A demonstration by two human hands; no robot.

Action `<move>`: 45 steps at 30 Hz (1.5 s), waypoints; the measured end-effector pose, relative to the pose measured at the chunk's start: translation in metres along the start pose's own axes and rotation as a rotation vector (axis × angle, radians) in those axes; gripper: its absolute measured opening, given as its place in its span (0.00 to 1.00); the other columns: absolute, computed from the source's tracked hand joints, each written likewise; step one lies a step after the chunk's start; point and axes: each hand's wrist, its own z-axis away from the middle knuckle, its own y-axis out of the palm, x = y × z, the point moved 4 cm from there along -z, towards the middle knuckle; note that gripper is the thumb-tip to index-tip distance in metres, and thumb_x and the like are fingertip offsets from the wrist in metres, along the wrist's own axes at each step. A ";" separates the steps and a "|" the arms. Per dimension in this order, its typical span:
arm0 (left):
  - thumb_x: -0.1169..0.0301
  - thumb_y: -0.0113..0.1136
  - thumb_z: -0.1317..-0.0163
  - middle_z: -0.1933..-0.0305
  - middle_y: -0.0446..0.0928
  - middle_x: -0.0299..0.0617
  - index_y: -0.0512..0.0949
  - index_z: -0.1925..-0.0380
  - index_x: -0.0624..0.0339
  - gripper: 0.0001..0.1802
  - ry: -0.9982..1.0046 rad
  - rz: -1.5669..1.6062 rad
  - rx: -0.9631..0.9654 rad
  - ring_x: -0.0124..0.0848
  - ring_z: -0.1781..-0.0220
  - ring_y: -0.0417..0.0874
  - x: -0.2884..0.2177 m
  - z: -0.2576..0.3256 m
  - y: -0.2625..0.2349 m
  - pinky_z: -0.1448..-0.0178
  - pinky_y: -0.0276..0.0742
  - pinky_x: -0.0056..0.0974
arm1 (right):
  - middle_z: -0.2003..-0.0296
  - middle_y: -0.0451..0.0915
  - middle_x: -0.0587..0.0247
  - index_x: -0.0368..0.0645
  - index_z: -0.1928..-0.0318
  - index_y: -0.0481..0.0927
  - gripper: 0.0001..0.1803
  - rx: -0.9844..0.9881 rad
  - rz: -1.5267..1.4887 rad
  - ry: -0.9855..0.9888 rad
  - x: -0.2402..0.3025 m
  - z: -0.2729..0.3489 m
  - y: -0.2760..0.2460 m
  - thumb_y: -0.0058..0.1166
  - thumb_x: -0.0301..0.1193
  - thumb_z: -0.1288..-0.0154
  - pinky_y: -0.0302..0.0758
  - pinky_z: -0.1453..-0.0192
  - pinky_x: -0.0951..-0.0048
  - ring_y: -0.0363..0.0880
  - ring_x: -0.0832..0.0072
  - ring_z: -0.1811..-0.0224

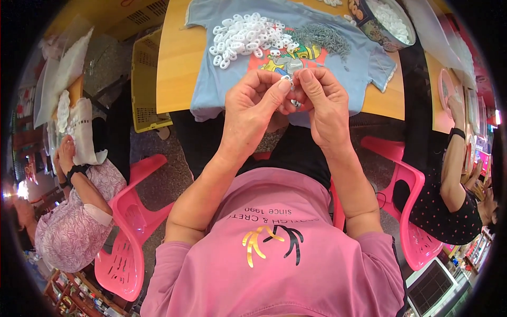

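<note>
Both my hands meet above the near edge of a light blue T-shirt spread over the table. My left hand pinches a small white oval plastic piece between thumb and index finger. Close against it, my right hand is closed in a pinch, and what its fingertips grip is too small to tell. A shiny silver bit shows below the fingertips. Beyond my hands lie a heap of white two-holed plastic pieces and, to its right, a heap of small grey pieces.
A round tin of white pieces stands at the table's far right. A yellow crate is left of the table. Pink chairs flank me. One person works at left, another at right.
</note>
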 end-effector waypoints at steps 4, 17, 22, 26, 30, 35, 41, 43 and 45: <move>0.70 0.60 0.34 0.67 0.81 0.41 0.76 0.61 0.65 0.09 0.031 -0.041 0.022 0.24 0.70 0.80 -0.002 0.001 0.001 0.63 0.76 0.27 | 0.67 0.79 0.66 0.39 0.60 0.78 0.09 0.015 -0.028 -0.001 -0.002 0.001 0.003 0.54 0.32 0.30 0.75 0.68 0.79 0.79 0.80 0.68; 0.72 0.60 0.35 0.70 0.80 0.38 0.75 0.64 0.66 0.07 0.096 -0.071 -0.015 0.22 0.72 0.80 -0.007 0.004 0.004 0.67 0.76 0.26 | 0.66 0.79 0.68 0.39 0.60 0.77 0.07 0.042 0.097 -0.070 -0.002 0.003 0.005 0.55 0.30 0.30 0.73 0.65 0.81 0.76 0.82 0.66; 0.71 0.61 0.35 0.72 0.80 0.37 0.76 0.65 0.65 0.07 0.090 -0.133 -0.007 0.21 0.73 0.80 -0.008 0.004 0.004 0.68 0.76 0.26 | 0.64 0.78 0.69 0.39 0.61 0.77 0.06 0.043 0.127 -0.172 0.002 0.004 0.010 0.55 0.29 0.31 0.74 0.61 0.82 0.75 0.83 0.65; 0.71 0.61 0.35 0.72 0.80 0.37 0.76 0.65 0.65 0.08 0.061 -0.118 -0.014 0.21 0.74 0.79 0.002 -0.006 -0.001 0.68 0.76 0.26 | 0.65 0.78 0.69 0.38 0.61 0.78 0.06 -0.017 0.100 -0.165 -0.007 0.000 0.009 0.55 0.29 0.31 0.74 0.61 0.82 0.75 0.85 0.66; 0.70 0.61 0.35 0.72 0.80 0.38 0.76 0.63 0.65 0.09 0.017 -0.118 0.006 0.21 0.73 0.79 0.005 -0.009 -0.010 0.68 0.76 0.26 | 0.67 0.78 0.69 0.38 0.60 0.78 0.07 -0.017 0.235 -0.105 -0.010 -0.002 0.001 0.55 0.30 0.31 0.73 0.62 0.83 0.74 0.86 0.67; 0.68 0.59 0.34 0.70 0.80 0.38 0.75 0.62 0.66 0.10 -0.002 -0.095 0.078 0.22 0.71 0.80 -0.001 -0.006 -0.012 0.65 0.76 0.27 | 0.66 0.79 0.68 0.36 0.58 0.78 0.09 0.128 0.445 -0.116 0.006 -0.003 0.003 0.55 0.30 0.30 0.73 0.63 0.82 0.74 0.85 0.68; 0.69 0.58 0.33 0.71 0.79 0.38 0.75 0.61 0.66 0.09 -0.030 -0.127 0.103 0.22 0.72 0.79 -0.007 0.000 -0.011 0.66 0.75 0.27 | 0.64 0.77 0.56 0.34 0.61 0.75 0.07 0.410 1.118 -0.726 0.045 -0.005 0.016 0.57 0.24 0.36 0.76 0.58 0.71 0.78 0.66 0.65; 0.69 0.58 0.33 0.71 0.79 0.37 0.75 0.62 0.65 0.09 -0.015 -0.148 0.114 0.22 0.72 0.79 -0.007 0.002 -0.011 0.66 0.75 0.27 | 0.65 0.77 0.54 0.34 0.62 0.74 0.06 0.441 1.132 -0.762 0.047 -0.005 0.017 0.57 0.23 0.37 0.76 0.58 0.68 0.78 0.61 0.64; 0.69 0.57 0.33 0.71 0.79 0.37 0.75 0.62 0.65 0.09 0.001 -0.170 0.122 0.22 0.72 0.78 -0.009 0.005 -0.009 0.66 0.75 0.27 | 0.66 0.76 0.52 0.35 0.63 0.74 0.06 0.473 1.145 -0.797 0.048 -0.003 0.018 0.57 0.22 0.38 0.76 0.58 0.66 0.77 0.57 0.64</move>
